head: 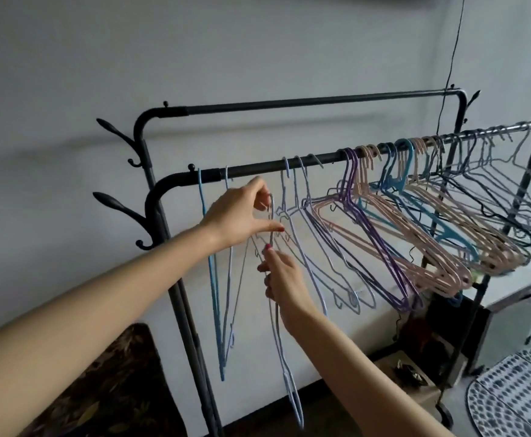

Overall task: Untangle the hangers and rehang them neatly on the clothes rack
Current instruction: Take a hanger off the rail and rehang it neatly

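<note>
A black clothes rack has a front rail [258, 168] and a higher back rail [305, 102]. Several pale blue and lilac wire hangers [317, 247] hang at the front rail's left part; purple, pink and teal ones [415, 222] crowd to the right. My left hand [239, 216] pinches the neck of a pale lilac hanger [284, 348] just below the rail, its hook off the rail. My right hand [284, 279] grips the same hanger lower down on its wire. Two blue hangers [217, 304] hang edge-on at the far left.
Curved coat hooks [122, 212] stick out from the rack's left post. A dark patterned cushion [106, 389] lies at lower left. A black-and-white patterned mat [516, 395] is at lower right, with a grey box [510, 323] behind the rack. A black cord [453, 52] hangs down the wall.
</note>
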